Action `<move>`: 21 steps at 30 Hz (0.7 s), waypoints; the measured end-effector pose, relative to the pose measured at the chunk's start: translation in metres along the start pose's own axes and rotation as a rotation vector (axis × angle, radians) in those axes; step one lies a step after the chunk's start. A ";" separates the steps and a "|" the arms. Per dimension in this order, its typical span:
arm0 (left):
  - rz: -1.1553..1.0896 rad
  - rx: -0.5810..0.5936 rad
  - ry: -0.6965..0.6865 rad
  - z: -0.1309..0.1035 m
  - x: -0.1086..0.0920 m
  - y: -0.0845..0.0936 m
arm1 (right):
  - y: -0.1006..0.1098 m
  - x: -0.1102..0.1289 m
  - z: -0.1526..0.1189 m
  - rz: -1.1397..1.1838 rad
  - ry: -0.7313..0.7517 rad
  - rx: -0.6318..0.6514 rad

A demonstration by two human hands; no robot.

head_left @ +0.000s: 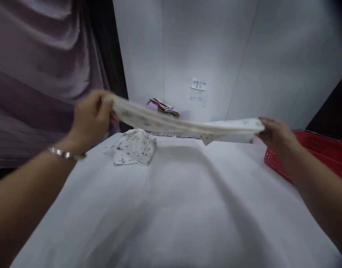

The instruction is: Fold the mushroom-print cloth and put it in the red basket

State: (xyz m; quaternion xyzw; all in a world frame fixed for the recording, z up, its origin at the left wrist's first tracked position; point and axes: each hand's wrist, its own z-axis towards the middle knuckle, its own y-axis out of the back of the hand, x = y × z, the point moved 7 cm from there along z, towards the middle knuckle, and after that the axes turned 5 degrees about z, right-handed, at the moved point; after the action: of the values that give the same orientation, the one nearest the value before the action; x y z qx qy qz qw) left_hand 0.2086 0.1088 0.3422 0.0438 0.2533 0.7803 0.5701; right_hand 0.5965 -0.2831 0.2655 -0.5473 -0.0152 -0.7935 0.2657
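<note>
A white cloth with a small print [171, 124] is stretched sideways in the air above the table, sagging a little and blurred by motion. My left hand [94, 115], with a metal band on the wrist, is closed on its left end. Fingers of my right hand [275, 134] pinch its right end. A short corner of the cloth hangs down right of the middle. Another printed white cloth [136, 147] lies crumpled on the far left part of the white-covered table [182, 201], beyond and to the right of my left wrist.
At the right edge stands a red plastic basket [321, 149], partly behind my right forearm. Folded coloured fabrics [164, 107] are piled at the back, by a pale wall with paper labels [198, 84]. A mauve curtain [39, 74] hangs at the left.
</note>
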 end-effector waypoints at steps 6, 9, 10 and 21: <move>-0.065 0.780 0.030 -0.233 0.045 -0.084 | 0.055 -0.176 -0.136 -0.291 -0.643 -0.006; -0.076 0.850 0.128 -0.287 0.053 -0.091 | 0.072 -0.215 -0.176 -0.285 -0.754 0.007; -0.073 0.848 0.176 -0.291 0.055 -0.087 | 0.074 -0.217 -0.182 -0.276 -0.751 0.007; 0.038 0.879 0.169 -0.336 0.054 -0.030 | 0.108 -0.159 -0.239 -0.506 -0.816 0.079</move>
State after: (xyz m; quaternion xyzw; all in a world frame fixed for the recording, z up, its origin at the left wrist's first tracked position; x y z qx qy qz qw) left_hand 0.0961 0.0490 0.0250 0.2229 0.6056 0.6097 0.4602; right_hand 0.4796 -0.3863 0.0016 -0.7827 -0.2812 -0.5523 0.0570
